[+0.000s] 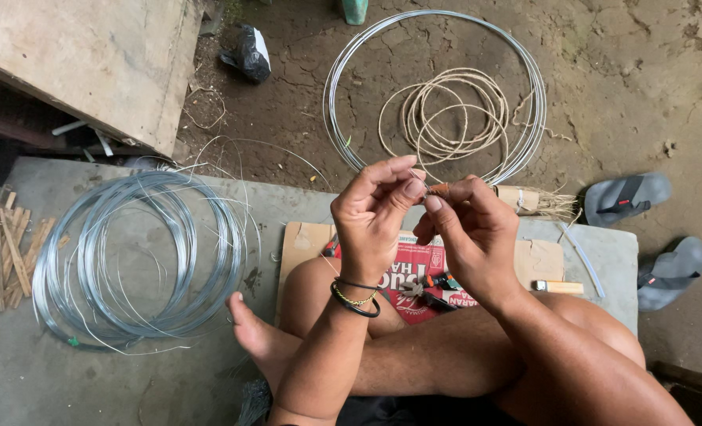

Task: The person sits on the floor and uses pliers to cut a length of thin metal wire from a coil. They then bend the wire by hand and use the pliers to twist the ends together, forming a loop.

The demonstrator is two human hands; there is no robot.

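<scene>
Overhead, a bare earth floor [627, 87] meets a grey concrete slab [43, 371] on which a person sits cross-legged on flattened cardboard [303, 241]. A large coil of steel wire [134, 260] lies on the slab beside wooden sticks [3, 248]; a wire hoop [434, 95] encircling coiled twine [445, 110] rests on the earth, near two grey sandals [651, 237]. Left hand [374, 217] and right hand [469, 237] meet fingertip to fingertip, both pinching a small brownish piece [438, 189] held above the knees.
</scene>
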